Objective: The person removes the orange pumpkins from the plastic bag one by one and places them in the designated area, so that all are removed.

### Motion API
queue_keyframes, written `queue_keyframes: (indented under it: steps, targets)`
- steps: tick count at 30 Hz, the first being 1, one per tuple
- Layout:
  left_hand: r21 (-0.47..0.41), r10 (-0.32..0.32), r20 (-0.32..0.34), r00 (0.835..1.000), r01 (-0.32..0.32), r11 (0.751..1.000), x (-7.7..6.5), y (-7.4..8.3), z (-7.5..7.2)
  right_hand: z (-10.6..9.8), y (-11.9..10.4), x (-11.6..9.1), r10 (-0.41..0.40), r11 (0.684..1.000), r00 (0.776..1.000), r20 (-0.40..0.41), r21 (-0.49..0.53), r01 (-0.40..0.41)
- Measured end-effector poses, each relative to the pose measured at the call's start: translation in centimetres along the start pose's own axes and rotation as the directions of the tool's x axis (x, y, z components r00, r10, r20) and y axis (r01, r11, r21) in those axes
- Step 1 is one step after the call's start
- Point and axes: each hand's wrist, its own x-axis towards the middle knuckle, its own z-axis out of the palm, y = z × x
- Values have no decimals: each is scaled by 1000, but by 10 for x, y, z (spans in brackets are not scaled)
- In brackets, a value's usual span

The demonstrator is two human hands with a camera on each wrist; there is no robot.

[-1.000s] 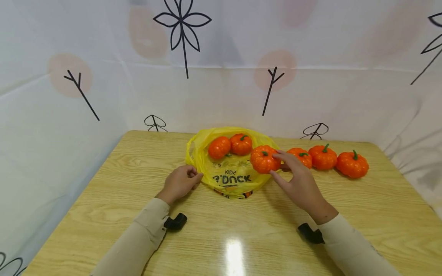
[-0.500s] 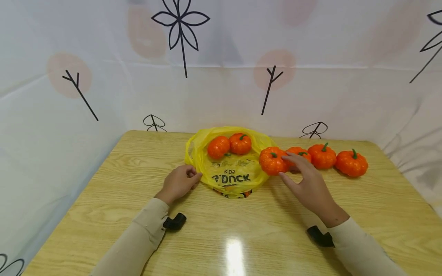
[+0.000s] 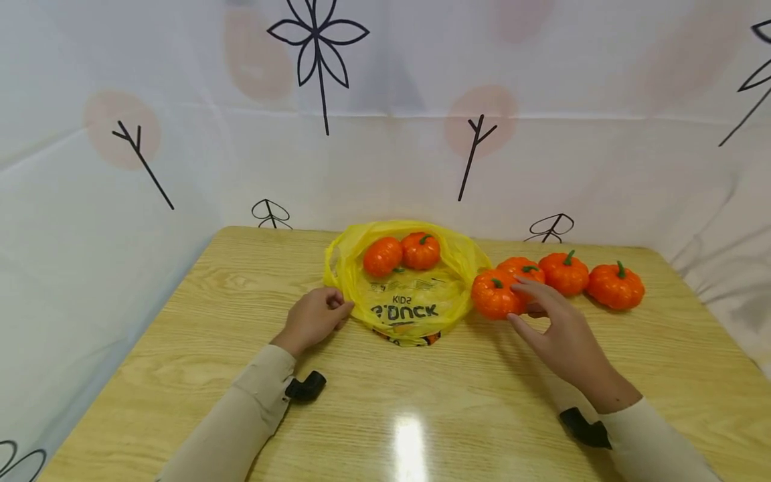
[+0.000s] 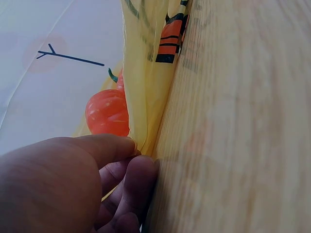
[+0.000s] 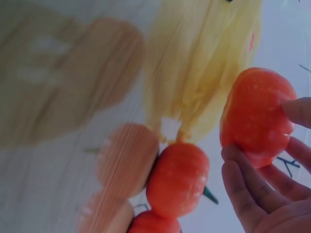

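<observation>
Left hand [image 3: 314, 321], fingers curled, pinches the near-left rim of the yellow bag [image 3: 391, 330]; right hand [image 3: 565, 343], half-curled, grips an orange pumpkin [image 3: 494, 296] above the table [image 3: 361, 418], beside the bag's right edge; two pumpkins [image 3: 382, 257] inside; three pumpkins [image 3: 564, 274] rowed over there, rightward

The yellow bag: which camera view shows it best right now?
The head view: the yellow bag appears nearly whole there, mouth open, with two pumpkins inside. The left wrist view gives only a close-up section where the left hand pinches it; the right wrist view shows just one side, cut off at the top.
</observation>
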Motion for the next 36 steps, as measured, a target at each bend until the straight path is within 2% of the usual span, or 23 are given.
queue_keyframes:
  steps: [15, 26, 36]
  targets:
    - [3, -8, -3, 1000, 8, 1000, 0, 1, -1, -10, 6, -6, 25, 999, 996, 90, -36, -22]
    - [-14, -7, 4, 1000, 7, 1000, -2, 3, -1, -19, 15, -7, 124, 992, 971, 202, -5, -126]
    - [-22, -5, 12, 1000, 5, 1000, 0, 1, 0, -20, 26, -6, 131, 991, 962, 242, -2, -134]
